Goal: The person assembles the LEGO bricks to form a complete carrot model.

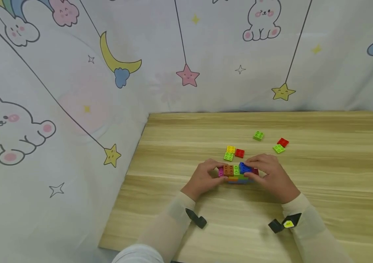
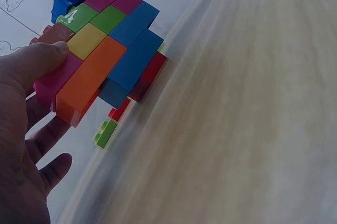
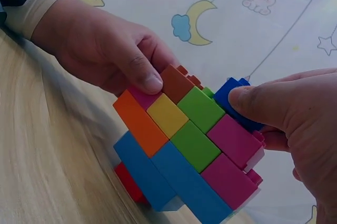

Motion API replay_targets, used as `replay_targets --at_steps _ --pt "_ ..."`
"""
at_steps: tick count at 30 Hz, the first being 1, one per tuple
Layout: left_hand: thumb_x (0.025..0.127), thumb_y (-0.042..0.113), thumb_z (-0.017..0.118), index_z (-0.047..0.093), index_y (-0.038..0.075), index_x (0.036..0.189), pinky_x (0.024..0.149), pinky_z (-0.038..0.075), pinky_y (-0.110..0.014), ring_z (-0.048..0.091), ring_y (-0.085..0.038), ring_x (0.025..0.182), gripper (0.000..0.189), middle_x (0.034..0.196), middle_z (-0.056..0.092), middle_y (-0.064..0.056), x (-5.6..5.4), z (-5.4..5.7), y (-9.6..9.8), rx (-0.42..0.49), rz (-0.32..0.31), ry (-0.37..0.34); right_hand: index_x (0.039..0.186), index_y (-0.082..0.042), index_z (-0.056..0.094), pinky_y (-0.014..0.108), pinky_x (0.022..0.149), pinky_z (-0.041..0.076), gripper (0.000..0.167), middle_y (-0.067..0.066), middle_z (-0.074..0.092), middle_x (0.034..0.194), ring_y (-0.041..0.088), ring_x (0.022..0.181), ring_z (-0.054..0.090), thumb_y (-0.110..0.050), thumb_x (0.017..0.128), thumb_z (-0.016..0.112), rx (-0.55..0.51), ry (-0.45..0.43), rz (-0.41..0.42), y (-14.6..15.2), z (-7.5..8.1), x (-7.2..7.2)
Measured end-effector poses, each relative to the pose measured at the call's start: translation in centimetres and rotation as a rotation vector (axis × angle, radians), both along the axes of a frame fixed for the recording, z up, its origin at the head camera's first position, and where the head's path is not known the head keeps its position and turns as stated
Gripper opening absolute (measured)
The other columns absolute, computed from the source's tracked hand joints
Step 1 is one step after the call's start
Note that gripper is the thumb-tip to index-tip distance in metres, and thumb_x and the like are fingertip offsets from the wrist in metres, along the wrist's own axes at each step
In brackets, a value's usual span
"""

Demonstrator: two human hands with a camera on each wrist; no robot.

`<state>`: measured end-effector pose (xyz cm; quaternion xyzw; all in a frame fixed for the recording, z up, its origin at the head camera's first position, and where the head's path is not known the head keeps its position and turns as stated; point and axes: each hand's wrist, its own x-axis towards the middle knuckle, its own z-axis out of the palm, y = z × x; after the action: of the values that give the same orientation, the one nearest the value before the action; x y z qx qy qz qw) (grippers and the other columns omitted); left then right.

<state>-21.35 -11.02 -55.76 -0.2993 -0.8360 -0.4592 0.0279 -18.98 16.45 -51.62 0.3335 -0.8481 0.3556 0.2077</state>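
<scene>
- Brick wall (image 3: 184, 137) is standing on the desk (image 1: 153, 190).
- Your left hand (image 1: 205, 176) is pinching its pink end (image 2: 58, 80), likely steadying it.
- Your right hand (image 1: 268, 176) is pinching the blue top brick (image 1: 245, 168), maybe pressing it.

Both sleeves (image 1: 168, 224) are cream — on each sits an angular black mount (image 1: 193, 217), the right one marked yellow.
</scene>
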Motion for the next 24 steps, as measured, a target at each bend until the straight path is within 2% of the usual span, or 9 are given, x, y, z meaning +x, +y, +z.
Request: replay_targets --at_steps 5,18,21,24 --pt "0.086 0.022 0.088 0.075 0.012 0.126 0.095 0.053 -0.031 0.063 -0.01 0.106 0.043 0.115 0.073 0.0 0.1 0.0 0.0 0.003 0.007 -0.009 0.11 -0.007 0.08 0.048 0.094 0.042 0.04 0.004 0.073 0.11 0.025 0.105 0.065 -0.011 0.073 0.094 0.038 -0.022 -0.008 -0.2 0.0 0.1" --pt "0.085 0.022 0.088 0.076 0.012 0.124 0.094 0.054 -0.032 0.063 -0.01 0.105 0.042 0.114 0.073 0.0 0.0 0.2 -0.1 0.005 0.032 -0.034 0.112 -0.007 0.078 0.049 0.091 0.036 0.043 0.008 0.073 0.115 0.028 0.107 0.064 -0.005 0.072 0.093 -0.004 -0.004 -0.013 -0.5 -0.3 0.3" --pt "0.085 0.022 0.088 0.076 0.012 0.123 0.094 0.053 -0.032 0.063 -0.01 0.104 0.041 0.113 0.073 0.0 0.0 0.2 -0.1 0.003 0.032 -0.033 0.115 -0.008 0.076 0.05 0.092 0.036 0.044 0.008 0.073 0.118 0.03 0.11 0.065 -0.007 0.074 0.092 -0.003 -0.043 -0.026 -0.5 -0.9 0.3" --pt "0.086 0.024 0.088 0.076 0.013 0.124 0.094 0.053 -0.03 0.063 -0.009 0.105 0.042 0.114 0.073 0.001 0.0 0.0 0.0 -0.008 0.017 -0.024 0.122 -0.006 0.07 0.054 0.096 0.041 0.047 0.01 0.072 0.12 0.031 0.112 0.065 -0.007 0.079 0.09 -0.019 -0.132 -0.044 -0.4 -1.6 0.4"
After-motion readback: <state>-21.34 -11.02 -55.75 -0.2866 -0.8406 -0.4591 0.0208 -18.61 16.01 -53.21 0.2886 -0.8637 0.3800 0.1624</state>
